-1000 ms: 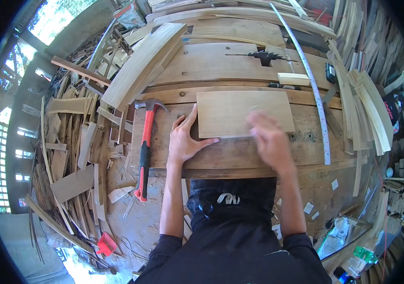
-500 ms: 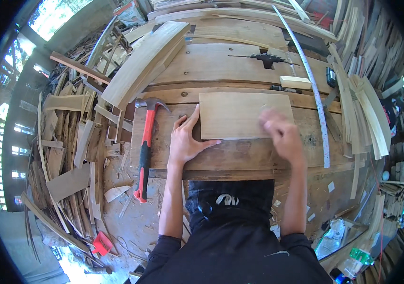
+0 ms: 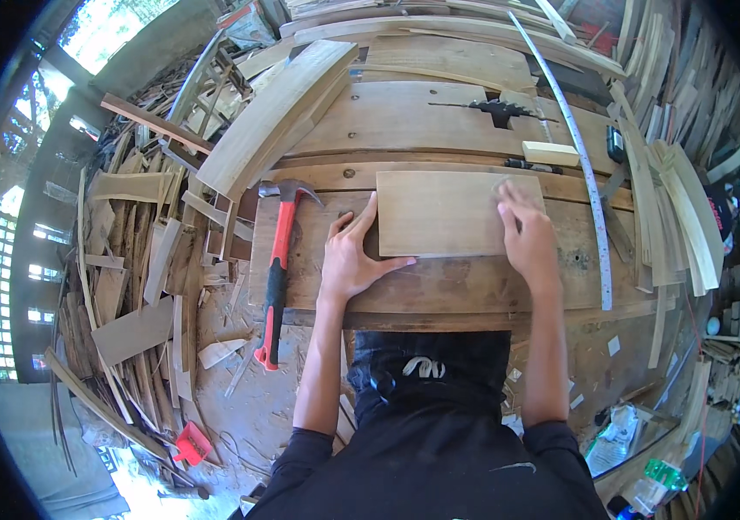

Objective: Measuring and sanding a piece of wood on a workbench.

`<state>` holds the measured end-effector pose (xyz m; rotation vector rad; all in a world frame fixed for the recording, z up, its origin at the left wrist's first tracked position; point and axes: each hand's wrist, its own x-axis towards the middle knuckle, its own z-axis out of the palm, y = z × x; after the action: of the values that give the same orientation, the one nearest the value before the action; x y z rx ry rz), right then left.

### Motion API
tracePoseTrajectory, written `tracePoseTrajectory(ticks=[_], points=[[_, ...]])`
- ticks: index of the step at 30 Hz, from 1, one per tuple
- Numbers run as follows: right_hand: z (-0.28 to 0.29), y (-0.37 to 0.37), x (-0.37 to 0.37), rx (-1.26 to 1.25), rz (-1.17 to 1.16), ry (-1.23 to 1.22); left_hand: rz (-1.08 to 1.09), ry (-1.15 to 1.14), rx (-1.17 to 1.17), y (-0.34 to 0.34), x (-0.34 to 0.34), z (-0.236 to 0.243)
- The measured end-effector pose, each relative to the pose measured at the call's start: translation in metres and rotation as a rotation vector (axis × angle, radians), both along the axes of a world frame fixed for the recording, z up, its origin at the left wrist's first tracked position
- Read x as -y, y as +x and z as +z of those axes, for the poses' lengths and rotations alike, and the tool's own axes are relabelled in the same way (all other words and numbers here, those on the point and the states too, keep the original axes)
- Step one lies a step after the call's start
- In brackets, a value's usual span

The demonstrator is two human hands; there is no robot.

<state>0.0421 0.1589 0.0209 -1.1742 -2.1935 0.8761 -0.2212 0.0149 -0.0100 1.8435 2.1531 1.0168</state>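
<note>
A flat rectangular wooden board (image 3: 439,214) lies on the worn wooden workbench (image 3: 439,290) in front of me. My left hand (image 3: 352,262) is spread at its near left corner, index finger along the left edge and thumb by the near edge. On the board's right end rests my right hand (image 3: 528,232), its fingers bent and close together. Something small and pale shows at those fingertips; its kind is unclear. To the left of my left hand lies a claw hammer (image 3: 278,269) with a red and black handle, its end jutting past the bench's front edge.
A circular saw blade (image 3: 500,110) stands up through the bench beyond the board. A long metal ruler (image 3: 585,165) and a small wood block (image 3: 551,153) lie to the right. One thick timber (image 3: 279,121) sits at the back left. Scrap wood (image 3: 136,325) is heaped at the left.
My right hand, blurred before, is now sharper, its fingers reaching further forward on the board's right end. My left hand keeps its place at the corner. The whole view has shifted slightly.
</note>
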Motion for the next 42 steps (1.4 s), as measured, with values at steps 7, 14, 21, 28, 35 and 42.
tracePoseTrajectory(ticks=[7,14,21,28,35,42], points=[[-0.015,-0.082,0.033,-0.021,0.514,0.285,0.013,-0.010,0.043,-0.011,0.002,-0.017],[-0.006,-0.100,-0.006,0.094,0.137,0.161,0.002,-0.037,0.010,-0.004,-0.005,-0.008],[-0.016,-0.063,0.054,-0.005,0.423,0.260,0.041,-0.028,0.024,-0.009,0.003,-0.016],[-0.015,0.078,0.003,-0.070,-0.326,0.137,0.052,-0.079,0.050,0.001,-0.001,-0.003],[-0.018,0.102,-0.008,-0.116,-0.432,0.209,0.118,0.122,0.355,-0.011,-0.025,-0.022],[-0.019,0.063,-0.053,0.005,-0.499,0.132,0.256,-0.126,0.158,-0.015,-0.073,0.010]])
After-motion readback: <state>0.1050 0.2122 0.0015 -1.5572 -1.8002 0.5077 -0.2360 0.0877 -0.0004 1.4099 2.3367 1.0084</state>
